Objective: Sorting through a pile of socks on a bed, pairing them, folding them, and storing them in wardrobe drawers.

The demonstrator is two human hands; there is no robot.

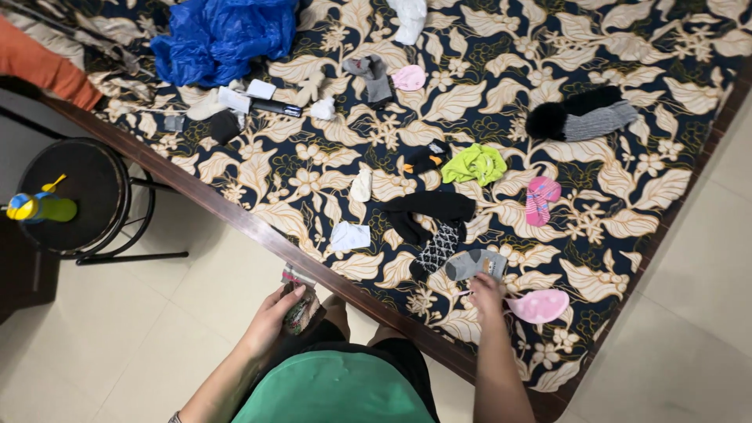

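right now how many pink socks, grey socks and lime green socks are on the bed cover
pink socks: 3 — top, striped at right, dotted by the right hand
grey socks: 3 — top, upper right, near the edge
lime green socks: 1
total: 7

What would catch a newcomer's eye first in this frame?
Small socks lie scattered across a dark bedspread with cream leaves, a neon green sock brightest at centre. The right hand touches a grey sock near the bed edge; the left hand holds a patterned sock over the floor.
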